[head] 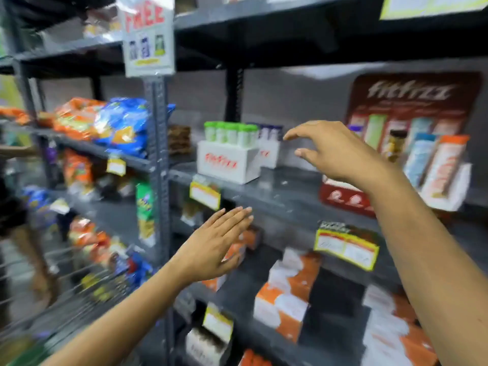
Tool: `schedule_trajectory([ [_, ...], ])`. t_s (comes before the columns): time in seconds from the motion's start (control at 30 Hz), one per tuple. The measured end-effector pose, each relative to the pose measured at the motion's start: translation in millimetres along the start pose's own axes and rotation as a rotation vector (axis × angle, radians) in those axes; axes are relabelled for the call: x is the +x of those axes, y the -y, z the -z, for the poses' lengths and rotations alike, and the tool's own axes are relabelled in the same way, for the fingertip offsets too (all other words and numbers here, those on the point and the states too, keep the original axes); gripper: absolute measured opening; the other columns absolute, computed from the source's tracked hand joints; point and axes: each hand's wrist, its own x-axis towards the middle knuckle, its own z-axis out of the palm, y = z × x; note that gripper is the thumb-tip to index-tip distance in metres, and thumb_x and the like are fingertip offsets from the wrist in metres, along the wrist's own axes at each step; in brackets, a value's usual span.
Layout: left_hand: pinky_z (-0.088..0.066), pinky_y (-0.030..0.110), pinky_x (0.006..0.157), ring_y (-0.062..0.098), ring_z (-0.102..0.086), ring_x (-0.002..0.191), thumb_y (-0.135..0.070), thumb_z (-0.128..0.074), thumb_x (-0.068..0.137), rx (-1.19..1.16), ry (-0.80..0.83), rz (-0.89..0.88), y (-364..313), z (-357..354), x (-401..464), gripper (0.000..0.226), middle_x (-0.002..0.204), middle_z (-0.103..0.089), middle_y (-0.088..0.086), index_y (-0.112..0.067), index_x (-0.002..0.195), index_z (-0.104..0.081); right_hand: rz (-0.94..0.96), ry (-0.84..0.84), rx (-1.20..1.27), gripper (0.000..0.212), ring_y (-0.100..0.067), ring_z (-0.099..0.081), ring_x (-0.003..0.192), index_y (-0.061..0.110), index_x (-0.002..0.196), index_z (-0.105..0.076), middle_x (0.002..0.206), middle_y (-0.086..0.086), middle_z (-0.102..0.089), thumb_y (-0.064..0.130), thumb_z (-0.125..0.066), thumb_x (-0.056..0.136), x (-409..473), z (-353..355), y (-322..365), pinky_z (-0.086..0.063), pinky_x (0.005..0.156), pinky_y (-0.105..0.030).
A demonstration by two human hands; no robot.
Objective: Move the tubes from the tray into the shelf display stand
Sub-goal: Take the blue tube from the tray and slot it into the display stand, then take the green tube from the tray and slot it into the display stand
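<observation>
right hand (335, 151) spread and empty, right of the white cardboard tray (227, 165) of green-capped tubes (230, 133); left hand (215, 247) flat, fingers together, below it.

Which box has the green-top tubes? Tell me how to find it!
Look at the grey metal shelf at the height of the raised right hand. To the left of that hand stands a white box with red lettering. It is the only box with a row of green-capped tubes sticking out of its top; the box behind holds dark-capped ones.
</observation>
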Motion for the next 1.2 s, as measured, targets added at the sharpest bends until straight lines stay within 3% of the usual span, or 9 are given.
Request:
schedule_trajectory([
  [0.27, -0.026, 0.05, 0.112, 0.026, -0.022, 0.142, -0.022, -0.066, 0.081, -0.038, 0.365, 0.28, -37, 36, -242, 0.075, 0.154, -0.026, 0.013, -0.005, 0.145, -0.03, 0.212, 0.379, 0.472, 0.03, -0.023, -0.066, 0.102, 0.022, 0.113, -0.067, 0.107, -0.004, -0.074, 0.018, -0.066, 0.083, -27, -185, 168, -0.049, 0.088, -0.031],
  [0.4, -0.012, 0.037, 0.117, 0.019, -0.014, 0.144, -0.03, -0.052, 0.09, -0.085, 0.519, 0.445, -86, 58, -363, 0.068, 0.156, -0.022, 0.008, -0.011, 0.148, -0.022, 0.314, 0.667, 0.62, 0.026, -0.024, -0.066, 0.097, 0.016, 0.11, -0.068, 0.101, -0.007, -0.074, 0.016, -0.066, 0.084, -80, -276, 256, -0.04, 0.077, -0.025],
  [0.53, -0.024, 0.047, 0.114, 0.022, -0.025, 0.141, -0.029, -0.053, 0.086, -0.142, 0.679, 0.628, -139, 74, -448, 0.064, 0.153, -0.029, 0.008, -0.01, 0.144, -0.033, 0.409, 0.939, 0.625, 0.024, -0.028, -0.065, 0.1, 0.02, 0.108, -0.066, 0.103, -0.009, -0.072, 0.023, -0.062, 0.084, -160, -357, 335, -0.052, 0.085, -0.037],
  [0.7, -0.024, 0.053, 0.112, 0.022, -0.035, 0.136, -0.025, -0.062, 0.076, -0.152, 0.848, 0.822, -191, 71, -516, 0.069, 0.149, -0.038, 0.008, -0.01, 0.141, -0.041, 0.475, 1.242, 0.554, 0.029, -0.028, -0.061, 0.109, 0.027, 0.114, -0.062, 0.116, -0.008, -0.066, 0.028, -0.06, 0.084, -266, -422, 401, -0.049, 0.087, -0.035],
  [0.83, -0.014, 0.047, 0.117, 0.019, -0.036, 0.136, -0.035, -0.048, 0.086, -0.151, 0.863, 0.964, -208, 57, -546, 0.054, 0.146, -0.044, 0.004, -0.014, 0.137, -0.048, 0.47, 1.347, 0.471, 0.037, -0.033, -0.056, 0.116, 0.02, 0.121, -0.058, 0.128, -0.013, -0.058, 0.016, -0.053, 0.085, -321, -449, 422, -0.049, 0.089, -0.039],
  [0.93, -0.026, 0.04, 0.105, 0.021, -0.054, 0.119, -0.039, -0.045, 0.085, -0.105, 0.811, 1.011, -214, 43, -554, 0.041, 0.123, -0.066, 0.0, -0.019, 0.115, -0.067, 0.454, 1.387, 0.432, 0.038, -0.037, -0.058, 0.11, 0.013, 0.122, -0.054, 0.126, -0.018, -0.058, 0.01, -0.045, 0.085, -350, -465, 427, -0.05, 0.086, -0.041],
  [1.0, -0.03, 0.036, 0.096, 0.021, -0.059, 0.109, -0.037, -0.046, 0.084, -0.096, 0.761, 1.032, -215, 35, -558, 0.036, 0.111, -0.071, -0.001, -0.02, 0.103, -0.072, 0.447, 1.406, 0.438, 0.041, -0.038, -0.058, 0.107, 0.018, 0.128, -0.05, 0.125, -0.016, -0.057, 0.014, -0.046, 0.087, -363, -476, 428, -0.051, 0.083, -0.041],
  [1.1, -0.031, 0.036, 0.094, 0.021, -0.059, 0.107, -0.036, -0.043, 0.084, -0.072, 0.736, 1.07, -218, 31, -563, 0.038, 0.109, -0.072, -0.001, -0.02, 0.101, -0.073, 0.421, 1.402, 0.454, 0.049, -0.037, -0.057, 0.108, 0.029, 0.137, -0.043, 0.129, -0.015, -0.053, 0.026, -0.049, 0.089, -374, -487, 431, -0.049, 0.081, -0.038],
  [1.2, -0.032, 0.036, 0.093, 0.022, -0.06, 0.106, -0.035, -0.042, 0.084, -0.07, 0.734, 1.073, -218, 30, -563, 0.039, 0.108, -0.073, 0.001, -0.018, 0.1, -0.073, 0.351, 1.363, 0.479, 0.049, -0.035, -0.06, 0.104, 0.028, 0.133, -0.048, 0.123, -0.013, -0.057, 0.022, -0.048, 0.084, -380, -493, 440, -0.046, 0.072, -0.032],
])
